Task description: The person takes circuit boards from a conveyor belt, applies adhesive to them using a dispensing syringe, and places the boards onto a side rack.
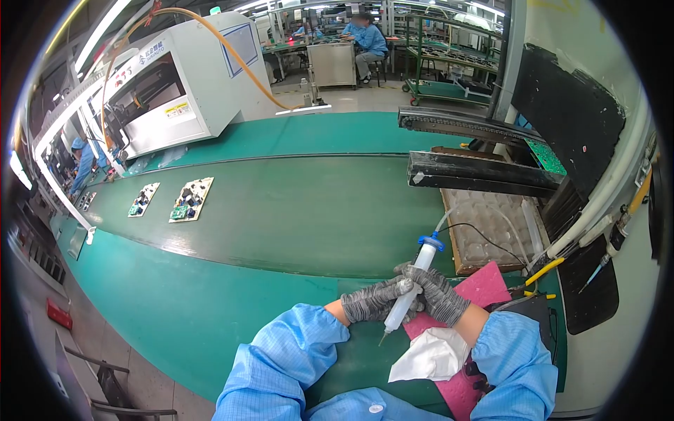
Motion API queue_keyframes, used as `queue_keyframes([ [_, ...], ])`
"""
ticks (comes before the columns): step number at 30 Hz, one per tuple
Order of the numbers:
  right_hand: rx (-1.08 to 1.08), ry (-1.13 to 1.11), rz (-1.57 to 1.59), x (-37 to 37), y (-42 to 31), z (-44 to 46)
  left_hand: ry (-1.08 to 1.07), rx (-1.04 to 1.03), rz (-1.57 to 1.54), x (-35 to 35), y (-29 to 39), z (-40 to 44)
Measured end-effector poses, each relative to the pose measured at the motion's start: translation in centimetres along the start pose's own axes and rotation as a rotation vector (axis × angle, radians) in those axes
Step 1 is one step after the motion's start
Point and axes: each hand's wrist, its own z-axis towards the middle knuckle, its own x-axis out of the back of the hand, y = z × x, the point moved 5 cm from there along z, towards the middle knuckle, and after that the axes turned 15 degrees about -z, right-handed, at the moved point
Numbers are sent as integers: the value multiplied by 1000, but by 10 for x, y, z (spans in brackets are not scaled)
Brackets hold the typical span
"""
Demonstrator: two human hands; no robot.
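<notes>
A translucent dispensing syringe (400, 311) with a blue cap and an air tube at its top slants down to a thin needle at the lower left. My right hand (441, 296), in a grey striped glove, is wrapped round its barrel. From the other side my left hand (371, 300), gloved alike, closes against the same barrel; some fingers of both hands are hidden. The needle points at the green bench mat, apart from it. Beside it, a crumpled white cloth (432, 354) lies on a pink foam sheet (484, 286).
Two circuit boards (191, 200) (144, 200) lie on the green conveyor belt (309, 210) at left. A tray (484, 231) stands at right under black rails (484, 173). Yellow-handled pliers (544, 272) lie near my right arm. A white machine (168, 84) and seated people are farther back.
</notes>
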Motion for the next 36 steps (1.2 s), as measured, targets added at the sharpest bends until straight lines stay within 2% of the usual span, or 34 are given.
queue_keyframes([
  [36, 21, 53, 29, -2, 1, 1, 19, -14, -19, -2, 1, -2],
])
